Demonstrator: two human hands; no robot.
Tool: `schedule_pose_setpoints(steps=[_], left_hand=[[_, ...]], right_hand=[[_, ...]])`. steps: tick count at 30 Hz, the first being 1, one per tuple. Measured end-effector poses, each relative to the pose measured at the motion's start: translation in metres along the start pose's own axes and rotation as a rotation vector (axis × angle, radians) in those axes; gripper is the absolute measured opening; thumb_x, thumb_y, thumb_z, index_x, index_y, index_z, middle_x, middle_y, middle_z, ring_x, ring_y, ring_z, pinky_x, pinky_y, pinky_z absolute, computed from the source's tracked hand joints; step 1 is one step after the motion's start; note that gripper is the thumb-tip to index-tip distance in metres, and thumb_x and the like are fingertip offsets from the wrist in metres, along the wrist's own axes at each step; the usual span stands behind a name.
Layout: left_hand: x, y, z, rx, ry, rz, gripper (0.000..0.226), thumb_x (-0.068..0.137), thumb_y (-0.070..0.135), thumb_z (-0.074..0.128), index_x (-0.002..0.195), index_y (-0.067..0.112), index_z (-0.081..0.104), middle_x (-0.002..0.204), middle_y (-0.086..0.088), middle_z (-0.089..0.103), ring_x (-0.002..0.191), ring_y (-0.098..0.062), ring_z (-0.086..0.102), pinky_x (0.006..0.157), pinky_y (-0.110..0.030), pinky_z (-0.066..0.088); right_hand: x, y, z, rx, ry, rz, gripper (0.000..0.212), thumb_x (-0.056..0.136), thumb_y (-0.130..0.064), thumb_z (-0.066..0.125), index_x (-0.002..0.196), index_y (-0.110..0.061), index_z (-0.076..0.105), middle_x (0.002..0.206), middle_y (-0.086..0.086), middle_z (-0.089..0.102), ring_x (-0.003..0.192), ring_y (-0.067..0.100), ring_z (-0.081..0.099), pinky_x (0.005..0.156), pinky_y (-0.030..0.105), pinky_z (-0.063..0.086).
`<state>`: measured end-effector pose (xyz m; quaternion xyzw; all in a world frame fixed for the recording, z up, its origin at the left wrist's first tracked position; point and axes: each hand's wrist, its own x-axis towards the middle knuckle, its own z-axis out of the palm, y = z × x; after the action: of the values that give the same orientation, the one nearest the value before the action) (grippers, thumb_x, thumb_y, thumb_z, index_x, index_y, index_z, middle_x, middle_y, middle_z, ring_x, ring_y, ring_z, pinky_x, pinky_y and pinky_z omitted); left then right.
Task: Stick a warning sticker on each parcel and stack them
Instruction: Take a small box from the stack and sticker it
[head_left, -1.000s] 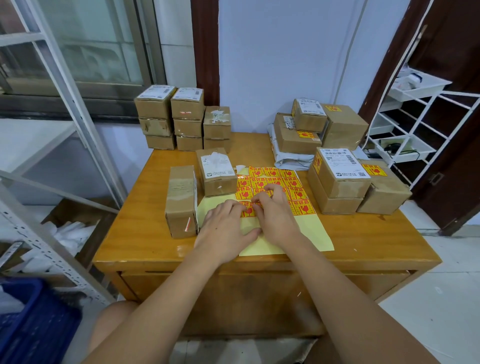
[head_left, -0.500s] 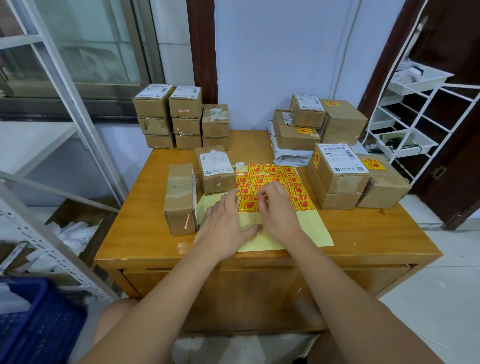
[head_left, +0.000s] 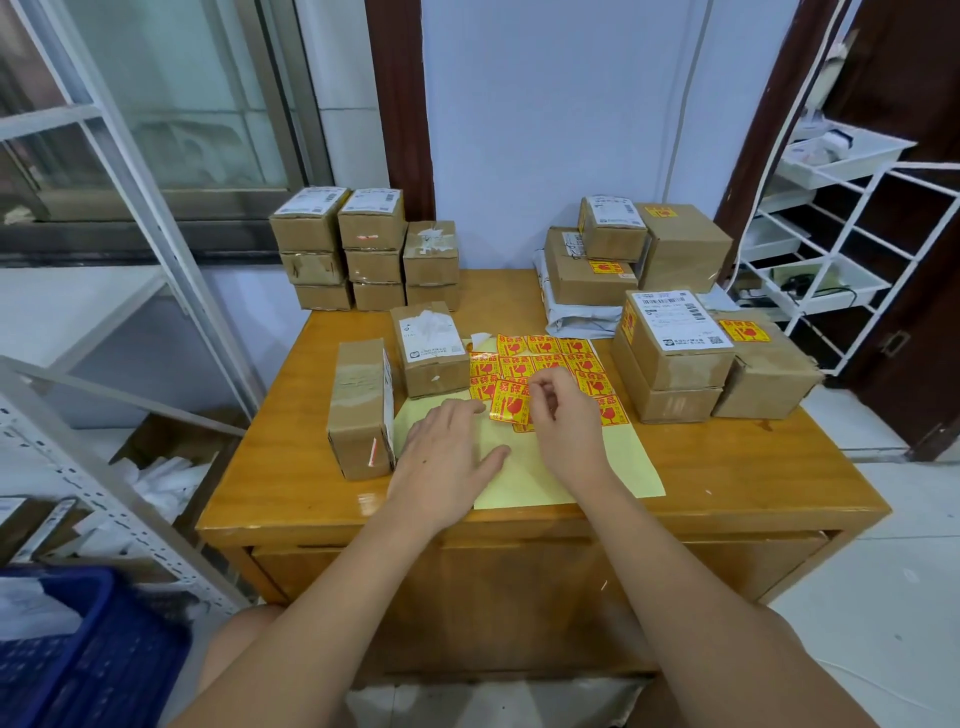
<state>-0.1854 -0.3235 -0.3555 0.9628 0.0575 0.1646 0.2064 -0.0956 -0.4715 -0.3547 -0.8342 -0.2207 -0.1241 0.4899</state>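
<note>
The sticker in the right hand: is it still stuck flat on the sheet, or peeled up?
Peeled up. The sticker tilts above the yellow sheet, pinched by the right hand; the left hand presses the sheet flat.

- Sticker sheet (head_left: 545, 358) at table centre: yellow stickers, red print, three large characters 易碎品 over a broken-glass symbol; smaller line below too small to read.
- Peeled sticker (head_left: 510, 402) pinched by right hand (head_left: 563, 415): same 易碎品 and glass symbol.
- Right near parcel (head_left: 748, 364): same yellow-red sticker on top.
- Right stack top parcel (head_left: 675, 332): white shipping label with barcode and QR code, text unreadable; yellow sticker on its left side.
- Far right parcels (head_left: 680, 239): yellow stickers, white barcode labels, unreadable.
- Centre-left parcel (head_left: 428, 343): torn white label with small logo, print unreadable.
- Far left stacks (head_left: 337, 228): white barcode labels, unreadable.
</note>
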Motion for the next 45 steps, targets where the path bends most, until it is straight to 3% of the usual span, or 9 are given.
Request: schedule_pose_setpoints(steps=[7,12,16,20,24,28,34,41,45], left_hand=[[-0.006,0.004,-0.006,-0.033,0.085,0.068,0.040,0.101,0.034,0.062,0.139,0.026,0.052,0.136,0.008,0.058,0.128,-0.014,0.050,0.109,-0.035,0.036],[-0.006,0.002,-0.004,0.020,0.084,0.133,0.037,0.102,0.033,0.060,0.138,0.027,0.059,0.129,0.010,0.061,0.123,-0.012,0.050,0.105,-0.032,0.036],[-0.009,0.003,-0.005,-0.027,0.089,0.136,0.043,0.103,0.036,0.057,0.145,0.026,0.056,0.126,0.011,0.060,0.119,-0.009,0.048,0.104,-0.033,0.038],[-0.014,0.007,-0.013,-0.163,0.140,0.071,0.041,0.104,0.036,0.056,0.144,0.026,0.057,0.128,0.012,0.058,0.121,-0.006,0.049,0.107,-0.033,0.043],[-0.022,0.011,-0.026,-0.208,0.211,0.064,0.039,0.103,0.029,0.059,0.142,0.027,0.059,0.126,0.014,0.057,0.118,-0.001,0.049,0.103,-0.030,0.048],[-0.022,0.015,-0.051,-0.276,0.286,0.036,0.038,0.103,0.025,0.058,0.141,0.028,0.057,0.127,0.017,0.055,0.120,-0.001,0.049,0.105,-0.028,0.046],[-0.017,-0.008,-0.091,-0.339,0.402,-0.016,0.036,0.100,0.021,0.062,0.134,0.029,0.060,0.117,0.022,0.053,0.112,0.004,0.047,0.100,-0.031,0.047],[-0.012,-0.055,-0.118,-0.359,0.380,-0.164,0.033,0.098,0.031,0.066,0.130,0.033,0.058,0.121,0.020,0.053,0.116,0.000,0.050,0.100,-0.026,0.044],[-0.006,-0.076,-0.118,-0.382,0.310,-0.300,0.047,0.096,0.041,0.067,0.139,0.027,0.052,0.129,0.014,0.049,0.123,-0.007,0.050,0.102,-0.027,0.043]], right_hand=[[-0.002,0.004,0.003,-0.006,-0.104,-0.102,0.011,0.106,-0.021,0.049,0.109,-0.019,0.060,0.079,-0.010,0.061,0.070,0.009,0.058,0.062,0.034,0.047],[-0.004,0.003,0.004,-0.098,-0.110,-0.132,0.019,0.108,-0.028,0.044,0.112,-0.017,0.060,0.083,-0.011,0.061,0.067,0.004,0.053,0.059,0.028,0.037],[-0.006,-0.001,0.005,-0.145,-0.075,-0.163,0.024,0.109,-0.031,0.041,0.111,-0.017,0.060,0.090,-0.008,0.063,0.077,0.013,0.057,0.065,0.034,0.046],[-0.010,-0.008,0.001,-0.173,-0.049,-0.216,0.027,0.107,-0.032,0.043,0.116,-0.017,0.063,0.100,-0.006,0.066,0.088,0.011,0.056,0.072,0.031,0.049],[-0.010,-0.027,-0.004,-0.166,-0.041,-0.283,0.019,0.105,-0.028,0.052,0.119,-0.020,0.062,0.103,-0.009,0.063,0.087,0.003,0.051,0.071,0.027,0.048],[-0.001,-0.062,-0.002,0.042,-0.040,-0.241,0.013,0.100,-0.025,0.061,0.112,-0.025,0.058,0.097,-0.011,0.063,0.087,0.006,0.058,0.070,0.022,0.048],[0.013,-0.116,0.014,0.297,-0.069,-0.178,0.027,0.097,-0.015,0.067,0.113,-0.029,0.050,0.090,-0.005,0.067,0.083,0.005,0.064,0.069,0.014,0.047],[0.035,-0.135,0.059,0.243,-0.142,-0.151,0.028,0.096,-0.015,0.066,0.092,-0.036,0.048,0.085,-0.006,0.064,0.078,0.004,0.060,0.064,0.016,0.043],[0.046,-0.135,0.080,0.189,-0.189,-0.062,0.015,0.098,-0.022,0.065,0.098,-0.034,0.055,0.078,-0.009,0.065,0.075,0.007,0.061,0.068,0.033,0.049]])
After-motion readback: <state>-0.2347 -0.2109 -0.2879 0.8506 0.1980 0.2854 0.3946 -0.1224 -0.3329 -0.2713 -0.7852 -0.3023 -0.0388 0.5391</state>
